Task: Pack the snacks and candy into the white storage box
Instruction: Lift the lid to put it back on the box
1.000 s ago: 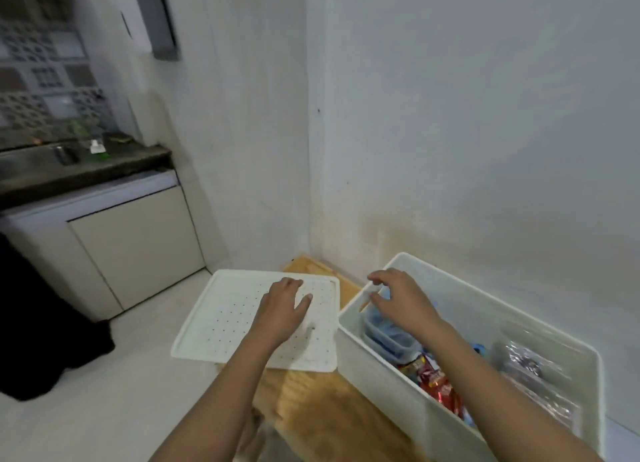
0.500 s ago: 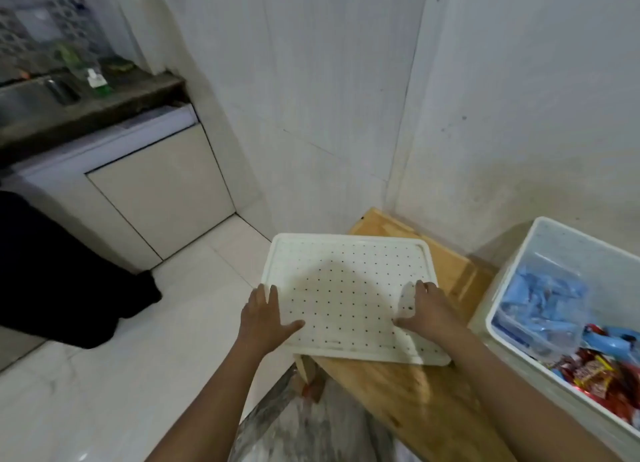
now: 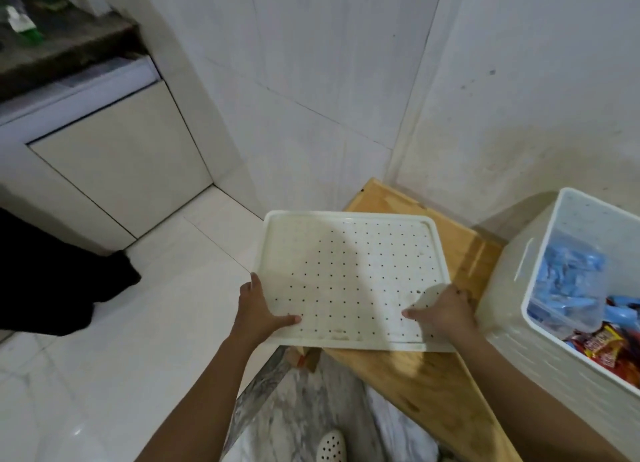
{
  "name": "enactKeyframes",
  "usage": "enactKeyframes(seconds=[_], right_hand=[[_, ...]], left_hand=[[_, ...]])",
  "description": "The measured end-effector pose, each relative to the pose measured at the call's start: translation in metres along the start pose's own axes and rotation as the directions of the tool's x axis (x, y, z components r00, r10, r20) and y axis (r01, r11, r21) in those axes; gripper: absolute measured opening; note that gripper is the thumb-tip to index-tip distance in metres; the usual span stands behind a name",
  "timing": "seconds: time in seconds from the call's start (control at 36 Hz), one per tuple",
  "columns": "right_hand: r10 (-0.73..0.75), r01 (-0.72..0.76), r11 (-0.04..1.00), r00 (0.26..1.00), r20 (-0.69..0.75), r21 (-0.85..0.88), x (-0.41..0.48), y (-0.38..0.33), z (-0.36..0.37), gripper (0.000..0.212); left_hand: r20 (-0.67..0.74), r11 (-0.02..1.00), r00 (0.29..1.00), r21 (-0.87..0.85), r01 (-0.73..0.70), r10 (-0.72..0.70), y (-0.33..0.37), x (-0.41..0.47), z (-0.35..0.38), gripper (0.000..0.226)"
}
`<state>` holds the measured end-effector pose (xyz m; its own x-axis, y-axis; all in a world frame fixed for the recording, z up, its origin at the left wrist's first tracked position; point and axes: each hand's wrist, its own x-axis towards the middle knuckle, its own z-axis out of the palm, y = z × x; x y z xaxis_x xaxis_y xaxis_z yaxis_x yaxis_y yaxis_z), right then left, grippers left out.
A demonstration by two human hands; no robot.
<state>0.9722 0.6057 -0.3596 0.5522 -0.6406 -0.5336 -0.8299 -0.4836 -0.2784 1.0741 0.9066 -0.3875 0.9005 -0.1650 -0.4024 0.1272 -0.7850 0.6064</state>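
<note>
Gripping the perforated lid [image 3: 353, 274] over the wooden table [image 3: 415, 375], both hands' fingers [image 3: 289, 320] clamped on its edges, storage box [image 3: 512, 326] alongside.

I see both hands on the perforated white lid [image 3: 353, 274]: left hand [image 3: 258, 311] gripping its near-left edge, right hand [image 3: 441, 314] its near-right corner. Lid over wooden counter [image 3: 426, 385]. White storage box [image 3: 540, 330] at right holds blue packets [image 3: 568, 281] and red candy wrappers [image 3: 602, 343].

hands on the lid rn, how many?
2. Left hand grips the near-left edge of the perforated white lid; right hand grips its near-right corner. The white storage box sits to the right, untouched.
</note>
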Motion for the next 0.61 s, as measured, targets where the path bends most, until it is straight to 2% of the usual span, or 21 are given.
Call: enactKeyframes(seconds=[0.14,0.22,0.42,0.53,0.61], right_hand=[[0.006,-0.006,1.000,1.000,-0.018,-0.005,-0.014,-0.017,-0.004,0.119],[-0.059,0.061,0.997,0.998,-0.024,0.054,-0.023,-0.035,-0.016,0.118],[-0.213,0.217,0.976,0.966,-0.145,0.013,-0.051,-0.076,-0.073,0.118],[-0.264,0.280,0.959,0.933,-0.245,0.033,-0.068,-0.073,-0.111,0.112],[-0.246,0.280,0.958,0.916,-0.318,0.064,-0.078,-0.054,-0.138,0.112]], left_hand=[[-0.077,1.000,0.997,-0.017,-0.008,0.007,-0.006,-0.008,-0.022,0.134],[-0.135,1.000,0.991,-0.010,-0.019,0.018,-0.003,-0.013,-0.045,0.130],[-0.262,0.998,0.963,0.039,-0.050,0.058,0.032,-0.028,-0.105,0.134],[-0.318,0.989,0.938,0.009,-0.145,0.140,0.067,-0.040,-0.125,0.132],[-0.323,0.976,0.924,-0.003,-0.217,0.204,0.097,-0.047,-0.126,0.132]])
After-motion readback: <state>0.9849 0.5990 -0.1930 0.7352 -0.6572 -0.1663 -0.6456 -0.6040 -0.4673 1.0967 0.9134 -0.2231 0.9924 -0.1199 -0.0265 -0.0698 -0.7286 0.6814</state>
